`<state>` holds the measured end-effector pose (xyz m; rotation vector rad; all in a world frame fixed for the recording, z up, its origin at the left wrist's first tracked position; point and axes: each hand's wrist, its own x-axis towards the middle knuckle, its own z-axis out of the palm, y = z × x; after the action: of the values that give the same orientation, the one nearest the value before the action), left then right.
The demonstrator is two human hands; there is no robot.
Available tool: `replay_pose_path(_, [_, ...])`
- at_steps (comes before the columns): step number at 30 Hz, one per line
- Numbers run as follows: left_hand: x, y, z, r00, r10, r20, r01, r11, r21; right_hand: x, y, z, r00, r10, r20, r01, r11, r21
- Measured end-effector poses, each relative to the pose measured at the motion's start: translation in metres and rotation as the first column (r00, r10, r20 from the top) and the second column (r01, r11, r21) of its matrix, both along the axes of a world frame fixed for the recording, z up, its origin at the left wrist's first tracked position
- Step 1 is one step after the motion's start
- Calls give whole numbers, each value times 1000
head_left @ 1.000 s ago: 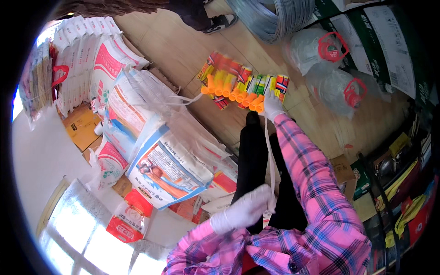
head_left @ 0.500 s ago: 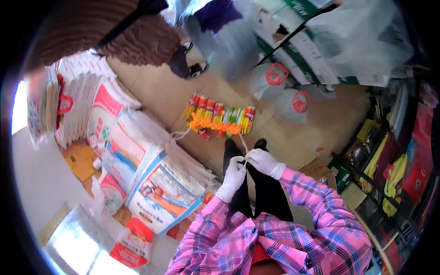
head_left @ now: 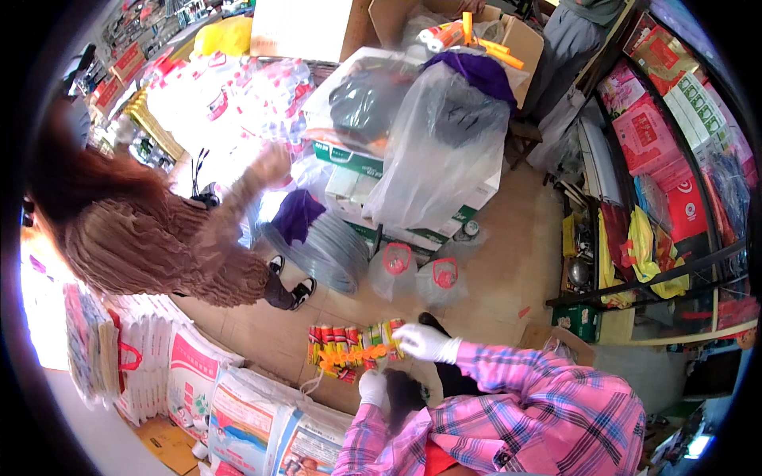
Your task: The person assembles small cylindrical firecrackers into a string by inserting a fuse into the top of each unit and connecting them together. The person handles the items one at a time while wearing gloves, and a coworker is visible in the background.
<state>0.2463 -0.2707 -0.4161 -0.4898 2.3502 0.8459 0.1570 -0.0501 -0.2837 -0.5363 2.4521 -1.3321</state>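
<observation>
A row of slim tubes (head_left: 336,336) with red, yellow and green labels and orange ends lies on the floor just ahead of my feet. My right hand (head_left: 429,343), in a white glove, reaches to the row's right end with its fingers stretched out; whether they touch the tubes is hard to tell. Below the row, my left hand (head_left: 373,389), also gloved in white, is closed with its fingers curled. What it holds, if anything, is hidden. A pale cord (head_left: 313,384) trails from the row's left end.
Stacked printed sacks (head_left: 238,412) stand at the lower left. Beyond the tubes are two clear jugs with red handles (head_left: 445,274), a coil of clear hose (head_left: 325,258) and plastic-covered cartons (head_left: 429,174). A person in brown (head_left: 151,246) stands at the left; shelves (head_left: 659,206) line the right.
My view has tilted up, bringing in more of the room. My hands, together on a pale cord before, are now apart, the right one out by the tubes. The person in brown has an arm stretched out.
</observation>
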Motion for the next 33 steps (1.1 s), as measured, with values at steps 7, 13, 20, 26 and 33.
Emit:
replay_pose_path(7, [-44,18,3,991,131,-15,-131,980,-147,-169,164,191,672,-492,-554,512,848,-133])
replay_pose_path(13, [-32,10,-37,998,28,-62,-37,987,-155,-377,384,222,208,-671,-711,699,611,-372])
replay_pose_path(20, [-39,31,-20,875,-396,280,477,809,-343,-532,525,204,321,-533,-783,947,179,267])
replay_pose_path(26, [-41,43,-19,826,-410,387,534,788,-306,-612,528,228,415,-317,-853,910,156,384])
replay_pose_path(33, [-51,68,-13,782,-206,588,432,859,-274,-674,513,220,612,-325,-721,780,100,617])
